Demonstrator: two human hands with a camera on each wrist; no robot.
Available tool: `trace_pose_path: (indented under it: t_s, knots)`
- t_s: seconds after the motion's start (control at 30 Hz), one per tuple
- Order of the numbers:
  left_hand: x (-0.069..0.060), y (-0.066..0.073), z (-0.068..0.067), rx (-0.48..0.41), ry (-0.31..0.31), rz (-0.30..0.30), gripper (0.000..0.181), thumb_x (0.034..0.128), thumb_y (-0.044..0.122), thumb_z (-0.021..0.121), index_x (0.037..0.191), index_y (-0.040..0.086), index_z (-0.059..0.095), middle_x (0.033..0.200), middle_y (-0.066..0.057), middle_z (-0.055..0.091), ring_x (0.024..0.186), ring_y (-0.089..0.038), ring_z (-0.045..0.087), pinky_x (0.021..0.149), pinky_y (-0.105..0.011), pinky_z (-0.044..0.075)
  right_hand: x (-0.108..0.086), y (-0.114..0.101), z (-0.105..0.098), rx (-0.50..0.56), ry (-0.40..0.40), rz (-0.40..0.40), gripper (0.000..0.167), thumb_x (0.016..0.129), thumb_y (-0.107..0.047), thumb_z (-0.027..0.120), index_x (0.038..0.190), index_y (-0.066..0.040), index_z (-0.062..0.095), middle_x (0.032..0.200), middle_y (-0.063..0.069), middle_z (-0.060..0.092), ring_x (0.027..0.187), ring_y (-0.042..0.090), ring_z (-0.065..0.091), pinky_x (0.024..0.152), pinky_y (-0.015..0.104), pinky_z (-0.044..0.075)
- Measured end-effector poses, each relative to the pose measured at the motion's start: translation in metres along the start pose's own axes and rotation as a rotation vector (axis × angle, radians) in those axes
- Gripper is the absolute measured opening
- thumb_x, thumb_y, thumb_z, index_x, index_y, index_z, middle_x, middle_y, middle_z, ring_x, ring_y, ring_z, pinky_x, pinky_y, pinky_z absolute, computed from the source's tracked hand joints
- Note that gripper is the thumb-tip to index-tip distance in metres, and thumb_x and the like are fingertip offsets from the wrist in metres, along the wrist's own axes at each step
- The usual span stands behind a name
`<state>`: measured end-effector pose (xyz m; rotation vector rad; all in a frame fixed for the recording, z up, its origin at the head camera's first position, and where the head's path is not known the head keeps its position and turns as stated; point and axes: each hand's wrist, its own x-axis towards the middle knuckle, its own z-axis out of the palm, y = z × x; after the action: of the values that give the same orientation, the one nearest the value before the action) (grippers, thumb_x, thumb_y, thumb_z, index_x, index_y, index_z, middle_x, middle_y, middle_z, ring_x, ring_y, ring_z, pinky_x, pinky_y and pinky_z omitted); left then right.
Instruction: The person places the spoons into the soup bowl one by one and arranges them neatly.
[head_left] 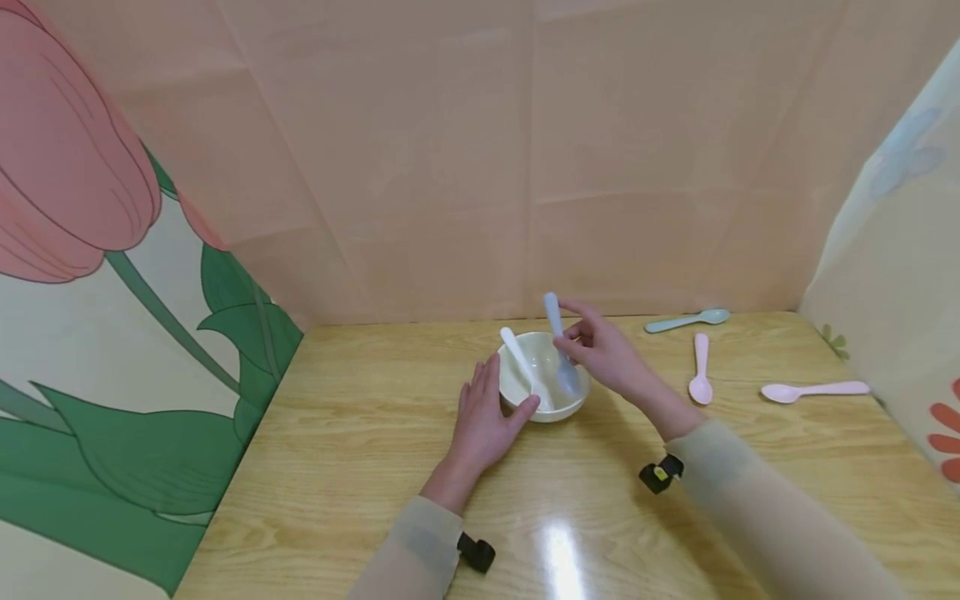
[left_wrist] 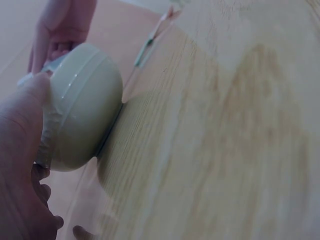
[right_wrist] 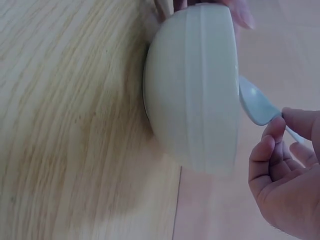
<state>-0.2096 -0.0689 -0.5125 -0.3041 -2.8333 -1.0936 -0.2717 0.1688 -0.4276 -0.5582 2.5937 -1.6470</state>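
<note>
Main risk, I'd say: the blue spoon [head_left: 567, 377] twists or slips. The right hand [head_left: 606, 353] pinches its handle with thumb and fingertips, so contact looks small; a knock against the bowl [head_left: 553, 416] wall or the white spoon [head_left: 517, 353] could spin it.

Second: the white spoon leans inside, handle past the far-left rim. A bump there could slide or pivot it, maybe out.

Third: bowl shift. Left hand [head_left: 483, 421] has its fingers spread along the left side, thumb at the near rim. If that support eases while the blue spoon pushes sideways, the bowl could skate on the desk [head_left: 360, 417]. Left thumb is also close to the white spoon's lower end, so it could nudge it.

Position: blue spoon is tilted, head down over the right half of the bowl's mouth, below the right fingers; handle end points up past them. Right wrist view shows most of the head above the rim line. Can't tell if the tip touches anything. Pinch sits above the neck, fingers apart from the bowl.
</note>
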Motion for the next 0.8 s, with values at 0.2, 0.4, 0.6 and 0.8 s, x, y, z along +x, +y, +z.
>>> trace_pose_path:
  t_s: [0.2, 0.4, 0.6, 0.8]
  knots:
    - [0.001, 0.0, 0.0, 0.005, -0.002, 0.006, 0.106, 0.1051, 0.075, 0.054, 0.178, 0.009, 0.014, 0.183, -0.013, 0.022, 0.17, -0.031, 0.013, 0.135, -0.06, 0.012, 0.004, 0.0, 0.011, -0.046, -0.014, -0.012, 0.068, 0.109, -0.007, 0.071, 0.169, -0.012, 0.042, 0.105, 0.02, 0.075, 0.087, 0.028, 0.072, 0.078, 0.037, 0.063]
    - [0.001, -0.001, -0.001, 0.005, -0.009, 0.006, 0.107, 0.1051, 0.076, 0.054, 0.178, 0.01, 0.013, 0.183, -0.013, 0.022, 0.17, -0.031, 0.011, 0.135, -0.06, 0.012, 0.008, 0.003, 0.019, -0.056, -0.026, -0.02, 0.068, 0.109, -0.005, 0.07, 0.17, -0.011, 0.04, 0.104, 0.02, 0.074, 0.085, 0.029, 0.072, 0.076, 0.035, 0.062]
    - [0.0, -0.001, -0.001, 0.011, -0.01, 0.01, 0.106, 0.1058, 0.074, 0.055, 0.178, 0.009, 0.013, 0.183, -0.013, 0.021, 0.17, -0.032, 0.012, 0.135, -0.061, 0.012, 0.011, 0.008, 0.027, -0.098, -0.029, -0.007, 0.069, 0.108, -0.005, 0.071, 0.17, -0.012, 0.04, 0.103, 0.017, 0.074, 0.084, 0.028, 0.072, 0.075, 0.035, 0.061]
    - [-0.001, -0.001, -0.001, 0.01, -0.005, 0.012, 0.106, 0.1057, 0.074, 0.055, 0.178, 0.009, 0.013, 0.183, -0.015, 0.022, 0.169, -0.034, 0.013, 0.134, -0.063, 0.013, 0.012, 0.007, 0.033, -0.151, -0.049, 0.025, 0.07, 0.108, -0.006, 0.071, 0.17, -0.014, 0.039, 0.102, 0.015, 0.074, 0.082, 0.025, 0.071, 0.075, 0.038, 0.06]
